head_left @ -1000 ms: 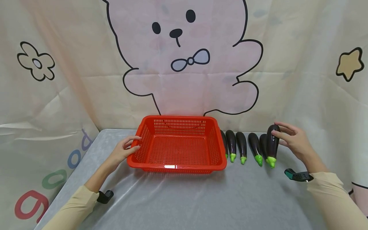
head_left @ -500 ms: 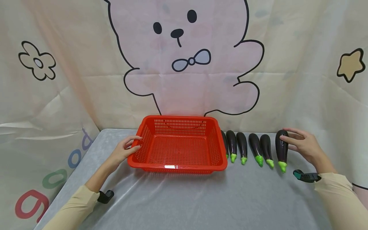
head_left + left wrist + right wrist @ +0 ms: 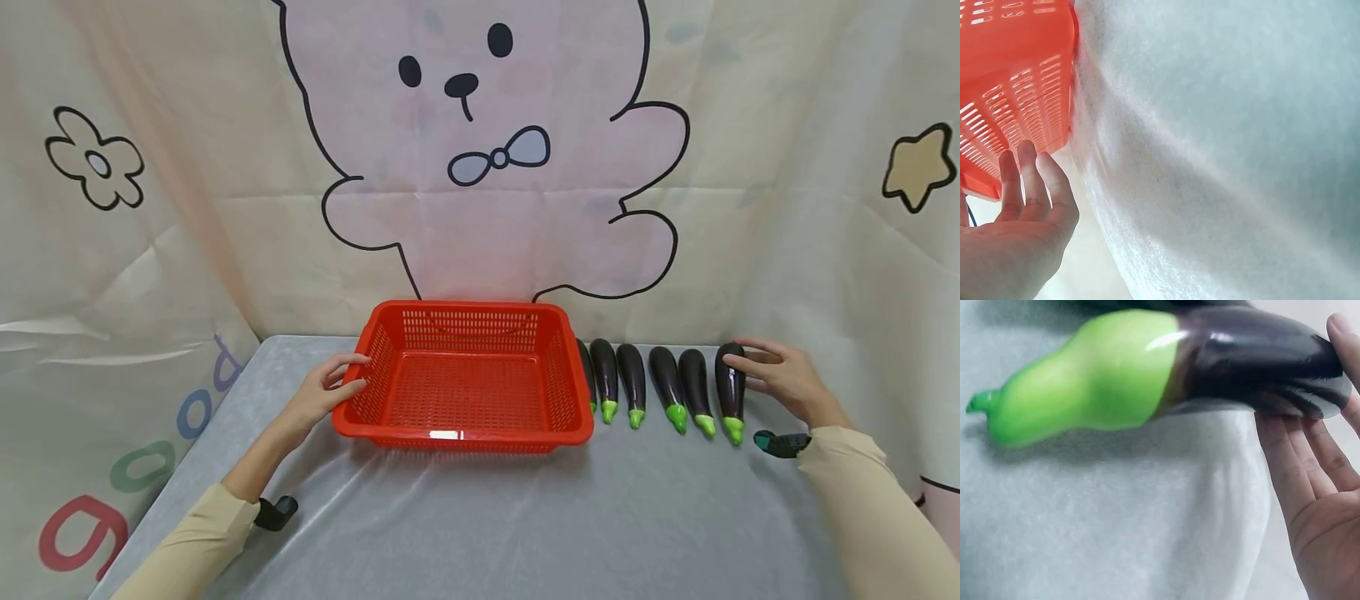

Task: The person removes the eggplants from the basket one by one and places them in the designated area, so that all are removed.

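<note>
A red plastic basket [image 3: 461,435] stands in the middle of the table, with nothing in it. My left hand [image 3: 337,385] rests against its left wall, and the left wrist view shows the fingers [image 3: 1029,181] straight against the slotted side of the basket [image 3: 1010,94]. Right of the basket, several dark purple eggplants [image 3: 666,379] with green stems lie in a row. The rightmost eggplant [image 3: 731,382] lies on the cloth, and my right hand [image 3: 757,367] holds its far end. In the right wrist view this eggplant [image 3: 1147,369] sits between thumb and fingers [image 3: 1285,456].
A pale grey cloth [image 3: 480,517] covers the table. A cartoon bear backdrop [image 3: 480,167] hangs close behind the basket and the eggplants. The leftmost eggplant [image 3: 585,375] is partly hidden by the basket's right wall. A black wrist strap [image 3: 273,512] and a green one [image 3: 780,443] show on my forearms.
My right hand carried the eggplant from above the row out to the right and lowered it onto the cloth at the row's right end. The left hand and basket stayed still.
</note>
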Motion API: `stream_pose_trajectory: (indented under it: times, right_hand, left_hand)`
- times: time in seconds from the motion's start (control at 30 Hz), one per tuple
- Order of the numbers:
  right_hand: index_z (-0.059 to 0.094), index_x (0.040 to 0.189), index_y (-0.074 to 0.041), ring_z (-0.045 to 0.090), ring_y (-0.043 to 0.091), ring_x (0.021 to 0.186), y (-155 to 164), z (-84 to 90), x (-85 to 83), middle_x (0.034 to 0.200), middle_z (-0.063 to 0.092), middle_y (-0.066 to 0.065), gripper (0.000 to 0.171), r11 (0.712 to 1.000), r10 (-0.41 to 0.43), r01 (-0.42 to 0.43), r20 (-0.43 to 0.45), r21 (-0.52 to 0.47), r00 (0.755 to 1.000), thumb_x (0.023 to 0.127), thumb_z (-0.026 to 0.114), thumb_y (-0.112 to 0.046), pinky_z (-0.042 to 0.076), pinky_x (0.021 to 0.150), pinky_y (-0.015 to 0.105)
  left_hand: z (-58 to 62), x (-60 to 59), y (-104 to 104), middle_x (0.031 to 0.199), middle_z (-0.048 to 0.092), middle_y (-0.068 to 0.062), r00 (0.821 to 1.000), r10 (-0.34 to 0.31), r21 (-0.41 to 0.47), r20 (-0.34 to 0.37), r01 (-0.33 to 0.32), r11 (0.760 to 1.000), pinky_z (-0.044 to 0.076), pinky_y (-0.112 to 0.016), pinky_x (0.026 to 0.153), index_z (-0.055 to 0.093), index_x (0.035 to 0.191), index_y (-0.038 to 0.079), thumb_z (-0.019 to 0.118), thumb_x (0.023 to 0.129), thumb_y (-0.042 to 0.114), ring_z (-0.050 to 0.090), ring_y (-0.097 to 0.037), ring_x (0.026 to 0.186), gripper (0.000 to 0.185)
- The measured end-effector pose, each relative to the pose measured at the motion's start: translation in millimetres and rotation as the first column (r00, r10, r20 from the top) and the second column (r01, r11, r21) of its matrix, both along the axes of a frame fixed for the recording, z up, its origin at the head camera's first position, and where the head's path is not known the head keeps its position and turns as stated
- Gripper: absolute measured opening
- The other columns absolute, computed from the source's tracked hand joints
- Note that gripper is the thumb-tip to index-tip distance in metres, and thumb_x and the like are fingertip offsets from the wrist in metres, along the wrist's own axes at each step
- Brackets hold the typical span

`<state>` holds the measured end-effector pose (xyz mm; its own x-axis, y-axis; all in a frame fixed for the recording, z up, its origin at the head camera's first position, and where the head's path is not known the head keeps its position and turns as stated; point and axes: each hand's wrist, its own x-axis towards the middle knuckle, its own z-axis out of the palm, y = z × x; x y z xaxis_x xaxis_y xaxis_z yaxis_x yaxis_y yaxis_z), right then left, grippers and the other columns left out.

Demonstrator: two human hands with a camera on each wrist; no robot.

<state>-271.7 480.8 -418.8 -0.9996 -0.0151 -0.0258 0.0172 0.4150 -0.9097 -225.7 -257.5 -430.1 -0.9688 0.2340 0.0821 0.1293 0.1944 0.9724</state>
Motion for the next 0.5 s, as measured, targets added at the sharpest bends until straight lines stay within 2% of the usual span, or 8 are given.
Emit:
stream_pose_trajectory:
  times: [0.33,0.5]
  right_hand:
    - [0.038,0.149,0.008,0.065,-0.002,0.092,-0.6,-21.3,-12.5,0.103,0.062,-0.025,0.07,0.999,-0.018,0.02,0.044,-0.027,0.999,0.097,0.072,-0.025,0.056,0.076,0.024]
    - [0.043,0.147,0.007,0.067,0.002,0.091,-1.2,-25.5,-13.3,0.102,0.066,-0.02,0.065,0.998,-0.019,0.022,0.034,-0.064,0.999,0.097,0.073,-0.021,0.057,0.075,0.025]
  left_hand:
    - [-0.8,0.4,0.2,0.141,0.05,-0.029,1.0,0.007,-0.001,0.005,-0.007,1.0,0.058,-0.038,0.08,0.052,0.141,0.002,0.065,0.101,0.014,0.057,-0.043,0.113,0.045]
    - [-1.7,-0.3,-0.7,0.141,0.05,-0.028,1.0,0.008,0.004,0.012,-0.008,1.0,0.057,-0.038,0.081,0.052,0.141,0.003,0.066,0.101,0.015,0.057,-0.042,0.114,0.045]
